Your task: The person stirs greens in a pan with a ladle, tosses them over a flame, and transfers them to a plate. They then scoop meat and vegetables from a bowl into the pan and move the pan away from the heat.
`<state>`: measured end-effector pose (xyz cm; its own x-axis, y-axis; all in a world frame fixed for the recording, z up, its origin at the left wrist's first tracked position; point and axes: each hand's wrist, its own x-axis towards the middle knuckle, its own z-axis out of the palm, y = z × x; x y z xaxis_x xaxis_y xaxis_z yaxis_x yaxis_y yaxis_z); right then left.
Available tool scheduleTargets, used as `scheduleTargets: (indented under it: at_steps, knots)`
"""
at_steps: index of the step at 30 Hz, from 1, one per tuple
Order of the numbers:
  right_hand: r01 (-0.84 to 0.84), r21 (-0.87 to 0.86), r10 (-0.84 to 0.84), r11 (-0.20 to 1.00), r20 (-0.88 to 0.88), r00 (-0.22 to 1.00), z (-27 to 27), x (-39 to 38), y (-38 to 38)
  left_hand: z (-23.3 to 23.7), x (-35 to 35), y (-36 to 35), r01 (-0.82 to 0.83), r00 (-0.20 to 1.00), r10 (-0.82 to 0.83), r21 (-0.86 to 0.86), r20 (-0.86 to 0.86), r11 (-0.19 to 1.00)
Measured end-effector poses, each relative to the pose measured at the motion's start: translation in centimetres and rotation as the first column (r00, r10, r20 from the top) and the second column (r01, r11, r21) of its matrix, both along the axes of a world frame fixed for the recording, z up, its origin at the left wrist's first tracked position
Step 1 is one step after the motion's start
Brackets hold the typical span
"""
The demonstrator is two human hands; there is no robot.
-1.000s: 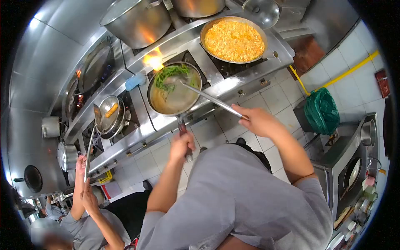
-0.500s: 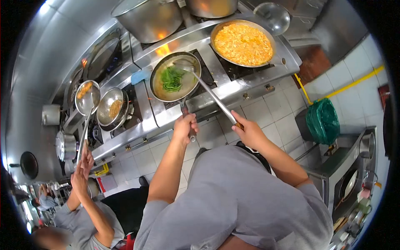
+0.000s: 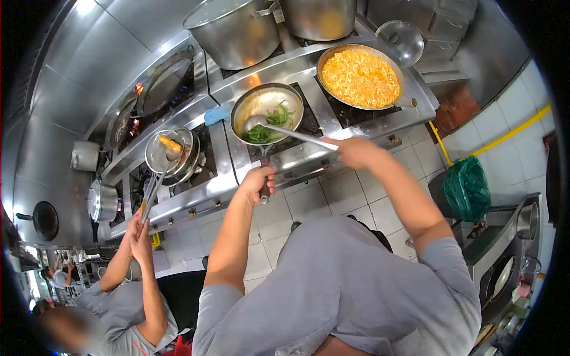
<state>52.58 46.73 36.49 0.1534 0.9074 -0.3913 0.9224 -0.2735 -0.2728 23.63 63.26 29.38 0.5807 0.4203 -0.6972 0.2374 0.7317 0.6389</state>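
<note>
My left hand [image 3: 257, 183] grips the dark handle of a steel pan [image 3: 244, 108] that sits tilted over a burner. Green leafy vegetables [image 3: 268, 124] lie in the pan with some pale liquid. My right hand [image 3: 354, 151] holds the long handle of a metal ladle [image 3: 279, 130], whose bowl rests in the pan among the greens. A flame [image 3: 255, 79] shows behind the pan.
A wide pan of orange-yellow food [image 3: 360, 77] sits to the right on the stove [image 3: 309, 155]. Two big steel pots [image 3: 234, 32] stand behind. At left a co-worker's hands [image 3: 139, 228] hold a ladle over another pan [image 3: 184, 160]. A green-bagged bin [image 3: 467, 188] stands at right.
My right hand has swung up and left, bringing the ladle bowl down into the greens. The pan has shifted and the greens slid toward its near side. The co-worker's ladle dropped back toward their pan.
</note>
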Motion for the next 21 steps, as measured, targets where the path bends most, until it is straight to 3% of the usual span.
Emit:
scheduleTargets:
  at_steps: [1,4,5,8,9,11,12,13,15,16,19,21]
  knots:
    - [0.031,-0.097,-0.018,0.995,0.135,0.991,3.8,0.4,-0.8,-1.6,-0.2,0.2,-0.003,1.000,0.003,-0.008,-0.002,1.000]
    - [-0.041,0.192,-0.053,0.981,0.458,0.887,4.7,1.0,-1.8,-3.8,0.1,-0.5,-0.085,0.994,0.080,0.073,0.072,0.994]
    - [-0.027,0.201,-0.070,0.979,0.461,0.885,5.3,0.9,-2.7,-2.6,0.4,-2.9,-0.078,0.990,0.067,0.088,0.126,0.993]
    - [0.111,0.124,-0.116,0.986,0.036,0.993,8.3,1.0,-6.6,0.5,-0.2,-11.2,-0.056,0.998,0.055,0.185,0.007,0.981]
    - [0.117,0.124,-0.123,0.985,0.039,0.992,9.2,2.1,-7.5,1.6,-0.3,-12.7,-0.122,0.992,0.120,0.051,0.030,0.991]
    - [-0.021,-0.039,0.012,0.999,-0.237,0.971,10.0,4.3,-9.3,1.7,-0.2,-12.1,-0.093,0.996,0.093,0.106,0.004,0.990]
    - [-0.104,0.018,0.106,0.994,-0.178,0.978,8.5,5.3,-9.4,1.3,0.6,-11.1,-0.093,0.996,0.092,0.191,0.015,0.977]
    - [-0.096,0.014,0.097,0.995,-0.175,0.980,7.3,5.4,-9.7,0.7,1.4,-9.9,-0.072,0.997,0.068,0.182,0.029,0.981]
    - [0.074,0.006,-0.074,0.997,-0.027,0.997,7.3,4.3,-8.8,-0.5,3.2,-8.2,-0.095,0.994,0.082,0.220,0.069,0.971]
    - [0.133,0.098,-0.137,0.986,0.029,0.990,4.2,4.3,-8.6,-0.8,3.3,-8.6,-0.095,0.994,0.080,0.223,0.074,0.970]
    - [0.260,0.132,-0.272,0.957,0.085,0.959,4.7,1.0,-8.7,0.1,3.2,-12.6,-0.077,0.997,0.074,0.294,0.020,0.953]
    - [0.260,0.111,-0.269,0.959,0.078,0.960,5.5,1.1,-9.7,1.6,2.5,-14.0,-0.054,0.998,0.058,0.211,-0.011,0.976]
